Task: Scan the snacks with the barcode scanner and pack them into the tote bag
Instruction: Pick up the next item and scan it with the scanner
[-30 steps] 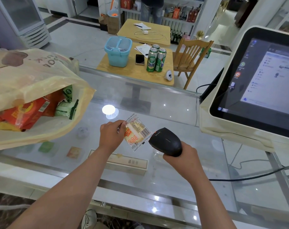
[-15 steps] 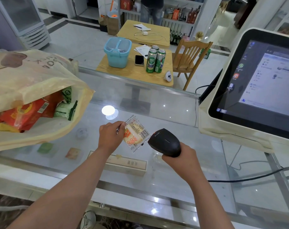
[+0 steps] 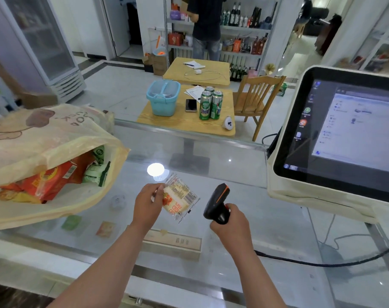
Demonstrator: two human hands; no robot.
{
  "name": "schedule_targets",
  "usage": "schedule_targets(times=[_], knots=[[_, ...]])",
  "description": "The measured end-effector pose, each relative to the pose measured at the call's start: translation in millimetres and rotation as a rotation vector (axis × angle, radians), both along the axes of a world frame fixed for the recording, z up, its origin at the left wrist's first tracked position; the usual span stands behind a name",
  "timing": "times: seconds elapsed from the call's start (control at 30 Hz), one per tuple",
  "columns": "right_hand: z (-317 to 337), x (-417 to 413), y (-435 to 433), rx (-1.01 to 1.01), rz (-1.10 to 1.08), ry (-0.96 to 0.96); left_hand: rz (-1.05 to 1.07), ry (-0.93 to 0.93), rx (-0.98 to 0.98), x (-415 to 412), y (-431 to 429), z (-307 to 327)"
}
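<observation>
My left hand [image 3: 147, 202] pinches a small clear snack packet [image 3: 179, 197] with red print and a barcode, held above the glass counter [image 3: 244, 218]. My right hand [image 3: 230, 223] grips the handle of a black barcode scanner [image 3: 218, 203] with an orange stripe, its head tilted up to the right of the packet. A cream tote bag [image 3: 55, 141] lies open on the counter at the left, with red and green snack packs [image 3: 62, 174] inside its mouth.
A touchscreen register [image 3: 344, 138] stands at the right, with the scanner cable [image 3: 322, 262] trailing across the glass. Beyond the counter are a wooden table [image 3: 184, 123] with green cans, a blue bin and a phone, a chair and a person at shelves.
The scanner has swung away from the packet, its head now tilted upward to the right. The packet has stayed in my left hand. The camera view has lifted a little.
</observation>
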State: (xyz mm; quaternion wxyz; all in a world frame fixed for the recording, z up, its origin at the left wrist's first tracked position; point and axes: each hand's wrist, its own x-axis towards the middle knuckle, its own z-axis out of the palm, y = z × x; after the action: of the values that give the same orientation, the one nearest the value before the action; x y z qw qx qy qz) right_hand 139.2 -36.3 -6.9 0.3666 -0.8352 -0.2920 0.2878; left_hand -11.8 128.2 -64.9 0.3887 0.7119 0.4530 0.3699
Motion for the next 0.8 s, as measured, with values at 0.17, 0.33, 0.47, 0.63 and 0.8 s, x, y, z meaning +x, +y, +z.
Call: schedule_targets(times=[0.17,0.33,0.47,0.63,0.8], knots=[[2.7,-14.1,8.9,-0.109,-0.106,-0.335,0.121,-0.150,-0.060,-7.1,-11.2,13.4],[31.0,-52.8,36.0,0.285,-0.021,-0.058,0.168,-0.123,0.218,-7.7,-3.6,52.4],[63.8,-74.8,70.5,0.446,-0.048,0.998,0.112,-0.095,0.555,-24.7,-2.2,77.9],[79.0,-114.0,105.4,0.596,-0.057,1.282,-0.019,0.057,0.952,-74.5,22.0,67.9],[72.3,-158.8,135.4,0.509,-0.100,1.163,-0.047,0.190,1.093,-132.7,47.2,80.1]])
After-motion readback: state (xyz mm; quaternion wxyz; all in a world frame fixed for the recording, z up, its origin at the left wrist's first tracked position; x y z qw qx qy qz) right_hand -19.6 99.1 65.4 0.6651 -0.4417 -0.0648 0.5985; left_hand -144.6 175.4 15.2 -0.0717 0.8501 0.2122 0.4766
